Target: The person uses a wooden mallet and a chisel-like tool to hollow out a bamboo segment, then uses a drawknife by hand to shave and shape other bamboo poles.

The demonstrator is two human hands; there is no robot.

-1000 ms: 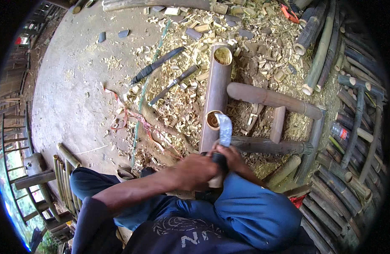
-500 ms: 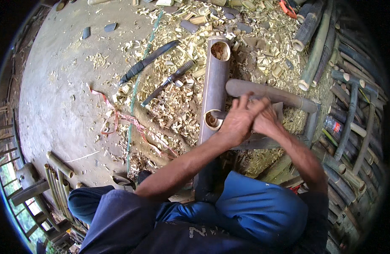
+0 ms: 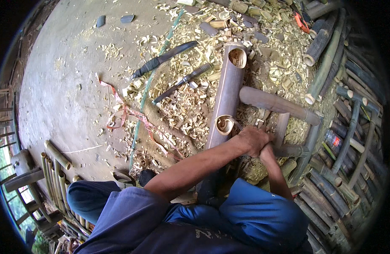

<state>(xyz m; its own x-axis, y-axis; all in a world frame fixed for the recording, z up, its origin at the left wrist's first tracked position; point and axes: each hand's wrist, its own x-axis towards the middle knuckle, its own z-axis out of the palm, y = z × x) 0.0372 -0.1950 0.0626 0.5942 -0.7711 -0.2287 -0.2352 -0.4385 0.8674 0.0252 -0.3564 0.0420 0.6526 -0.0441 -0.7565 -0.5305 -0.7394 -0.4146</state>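
Note:
My left hand (image 3: 252, 139) is closed in a fist just right of the lower hole in a thick bamboo pole (image 3: 225, 93). Pressed against it, my right hand (image 3: 268, 142) is closed too, partly covered by the left. Between them and the hole shows a bit of something dark and thin; the fingers hide the rest. A curled shaving (image 3: 224, 125) sits in that lower hole, and the upper hole (image 3: 237, 57) also holds shavings. From the pole a bamboo crosspiece (image 3: 279, 102) runs right to an upright rail (image 3: 308, 146).
Left of the pole lie a large knife with a wrapped handle (image 3: 150, 67) and a chisel (image 3: 182, 83) among bamboo shavings (image 3: 190, 110). Red-white tape (image 3: 129, 112) and a green cord (image 3: 138, 131) cross the floor. Stacked bamboo poles (image 3: 326, 59) line the right side.
Both hands have come nearer to me, off the crosspiece, and are bunched closer together. The lower hole with its curl now shows more fully. The whole view has shifted slightly.

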